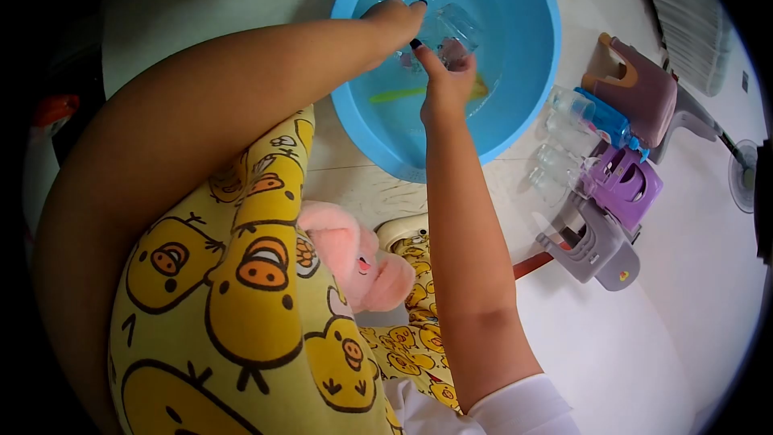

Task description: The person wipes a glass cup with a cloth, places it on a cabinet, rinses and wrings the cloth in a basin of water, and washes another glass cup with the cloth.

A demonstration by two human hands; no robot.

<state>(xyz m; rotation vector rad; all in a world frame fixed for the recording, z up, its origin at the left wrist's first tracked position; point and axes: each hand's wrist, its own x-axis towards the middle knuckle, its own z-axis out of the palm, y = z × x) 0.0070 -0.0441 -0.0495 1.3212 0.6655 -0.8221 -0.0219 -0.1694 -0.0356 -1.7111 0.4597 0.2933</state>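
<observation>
A blue round basin holds water, and both hands work low inside it. My right hand is curled round a clear cup, its dark-nailed thumb on the near side; something pinkish shows near its fingers. Beside the cup, my left hand is bent with its fingers closed, and what they hold is hidden. Under the right hand, a thin green stick with a yellowish end lies in the water, partly covered.
Right of the basin on the floor stand several clear cups, a blue pump bottle, a purple plastic stool, a grey plastic stool and a mauve plastic piece. A pink plush item lies by my patterned clothing.
</observation>
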